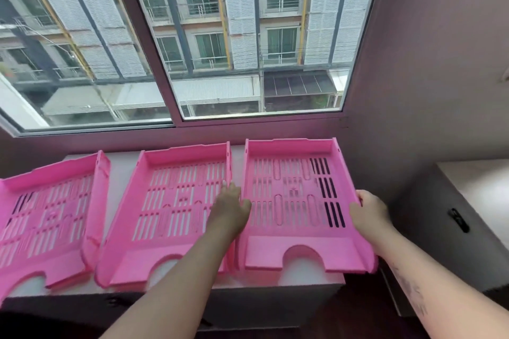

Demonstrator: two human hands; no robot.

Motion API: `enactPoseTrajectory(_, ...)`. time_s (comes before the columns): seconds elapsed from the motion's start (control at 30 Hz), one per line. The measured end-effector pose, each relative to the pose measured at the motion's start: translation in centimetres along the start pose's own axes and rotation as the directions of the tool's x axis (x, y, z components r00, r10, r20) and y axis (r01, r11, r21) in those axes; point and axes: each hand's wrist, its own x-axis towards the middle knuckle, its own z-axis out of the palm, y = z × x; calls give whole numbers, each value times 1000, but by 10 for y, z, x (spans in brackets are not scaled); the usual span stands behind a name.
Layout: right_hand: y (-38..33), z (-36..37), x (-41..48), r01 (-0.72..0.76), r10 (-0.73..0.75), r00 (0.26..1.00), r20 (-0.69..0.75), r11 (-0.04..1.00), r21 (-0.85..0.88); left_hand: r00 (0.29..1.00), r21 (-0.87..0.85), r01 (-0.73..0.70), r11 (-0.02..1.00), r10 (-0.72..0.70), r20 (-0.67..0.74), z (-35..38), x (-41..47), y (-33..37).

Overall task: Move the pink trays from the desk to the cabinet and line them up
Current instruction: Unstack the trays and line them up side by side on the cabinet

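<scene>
White cabinet top [124, 170] below window [192, 36], three pink trays [176, 201] lined up, rightmost tray [297, 201] gripped at both side walls by left hand [230, 208] and right hand [369, 210], fingers clamped on walls.

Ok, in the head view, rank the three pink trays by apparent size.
1. Middle tray and right tray, held by the left hand and right hand: alike, no ranking.
2. Left tray: looks smaller, but the frame edge cuts it off.

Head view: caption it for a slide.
Both hands, left and right, grip the rightmost pink tray on the cabinet.
</scene>
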Motion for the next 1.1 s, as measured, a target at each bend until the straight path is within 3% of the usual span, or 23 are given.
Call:
enactPoseTrajectory(0.17,8,9,-4,22,-23,1000,15,996,86,997,-5,-81,997,81,-3,7,-2,-11)
enactPoseTrajectory(0.37,32,3,-22,-3,-4,999,34,981,192,1000,-240,-21,970,15,-25,3,-30,-32)
enactPoseTrajectory(0.6,42,19,-40,1,-10,999,43,979,205,999,-211,-30,977,24,-30,19,-60,-48)
enactPoseTrajectory(1.1,13,47,-23,2,-26,993,111,978,208,1000,-224,-11,974,9,-11,-1,-31,-67)
